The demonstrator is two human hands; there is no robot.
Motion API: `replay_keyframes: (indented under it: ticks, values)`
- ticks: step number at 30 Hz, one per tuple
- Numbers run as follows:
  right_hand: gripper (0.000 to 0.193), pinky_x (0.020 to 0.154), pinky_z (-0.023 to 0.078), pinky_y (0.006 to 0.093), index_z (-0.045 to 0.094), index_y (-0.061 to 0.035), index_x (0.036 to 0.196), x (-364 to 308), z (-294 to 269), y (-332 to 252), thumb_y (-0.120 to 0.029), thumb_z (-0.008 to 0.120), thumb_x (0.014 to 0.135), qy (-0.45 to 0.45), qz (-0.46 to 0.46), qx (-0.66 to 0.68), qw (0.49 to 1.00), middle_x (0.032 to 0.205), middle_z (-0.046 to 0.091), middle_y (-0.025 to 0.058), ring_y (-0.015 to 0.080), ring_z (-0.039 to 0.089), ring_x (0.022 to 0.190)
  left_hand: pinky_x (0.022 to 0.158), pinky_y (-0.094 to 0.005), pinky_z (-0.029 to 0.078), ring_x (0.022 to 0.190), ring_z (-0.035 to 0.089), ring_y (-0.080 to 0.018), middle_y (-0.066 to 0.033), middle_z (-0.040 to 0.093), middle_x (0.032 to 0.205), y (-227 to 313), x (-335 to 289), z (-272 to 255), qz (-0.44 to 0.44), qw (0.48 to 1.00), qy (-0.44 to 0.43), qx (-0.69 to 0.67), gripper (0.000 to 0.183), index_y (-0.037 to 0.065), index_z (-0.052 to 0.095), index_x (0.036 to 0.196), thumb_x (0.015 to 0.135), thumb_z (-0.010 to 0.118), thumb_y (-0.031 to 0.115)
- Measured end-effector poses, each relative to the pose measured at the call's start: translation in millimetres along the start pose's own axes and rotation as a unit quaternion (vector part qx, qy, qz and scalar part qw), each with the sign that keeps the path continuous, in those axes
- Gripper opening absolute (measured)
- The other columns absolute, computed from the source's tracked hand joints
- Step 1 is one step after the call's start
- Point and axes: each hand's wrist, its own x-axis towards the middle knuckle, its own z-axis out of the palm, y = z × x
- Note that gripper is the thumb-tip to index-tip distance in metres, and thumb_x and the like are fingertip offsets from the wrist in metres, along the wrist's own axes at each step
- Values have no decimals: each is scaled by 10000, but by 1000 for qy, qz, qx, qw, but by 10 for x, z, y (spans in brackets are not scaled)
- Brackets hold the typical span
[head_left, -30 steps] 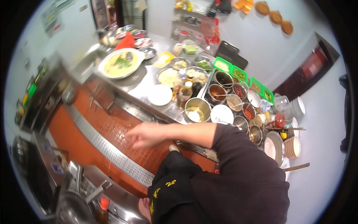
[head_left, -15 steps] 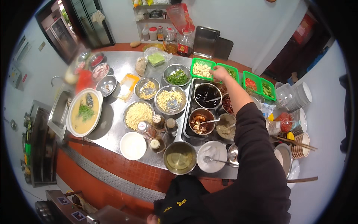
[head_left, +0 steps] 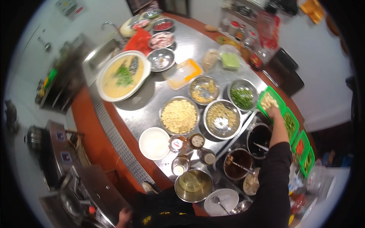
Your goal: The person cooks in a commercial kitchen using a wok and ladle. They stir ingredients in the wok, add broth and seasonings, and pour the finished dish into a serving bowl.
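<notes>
My right hand (head_left: 273,111) reaches across to a green plastic basket (head_left: 280,99) of pale chopped pieces (head_left: 268,101). Its fingertips meet the pieces at the near side and are too blurred to make out. My left hand (head_left: 124,215) hangs low, away from the counter; its fingers are blurred, and nothing shows in it. Close to my right forearm are a pot of dark sauce (head_left: 254,133) with a spoon, and a second pot of reddish-brown sauce (head_left: 236,173), also with a spoon. A steel bowl of chopped greens (head_left: 242,95) stands left of the basket.
On the steel counter (head_left: 146,89) stand a large white tureen of yellow soup (head_left: 114,78), bowls of chopped pale food (head_left: 178,116), several jars (head_left: 197,141) and a steel pot of clear liquid (head_left: 194,184). More green baskets (head_left: 300,146) line the right edge. A stove (head_left: 87,190) is at lower left.
My view has turned to the right, so the counter appears rotated. The right hand stays at the basket of pale pieces. More of my left hand shows at the lower edge.
</notes>
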Motion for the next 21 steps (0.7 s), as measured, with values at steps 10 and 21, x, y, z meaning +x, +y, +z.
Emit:
replay_keyframes:
  ticks: [10, 21]
  values:
    - [591, 933, 487, 444, 530, -110, 1319, 342, 278, 139, -177, 666, 749, 48, 8, 17, 999, 1209, 585, 298, 420, 578, 1122, 1017, -387, 456, 1172, 600, -323, -200, 643, 1215, 437, -79, 39, -43, 999, 3, -7, 507, 3, 603, 1241, 805, 652, 258]
    - [278, 744, 520, 388, 633, -12, 921, 320, 240, 319, -95, 704, 666, 85, 25, 156, 984, 858, 686, 170, 300, 666, 810, 1022, -381, 455, 1183, 596, -310, -191, 629, 1247, 561, -93, -52, -50, 999, -13, -4, 496, 2, 575, 1276, 833, 644, 215]
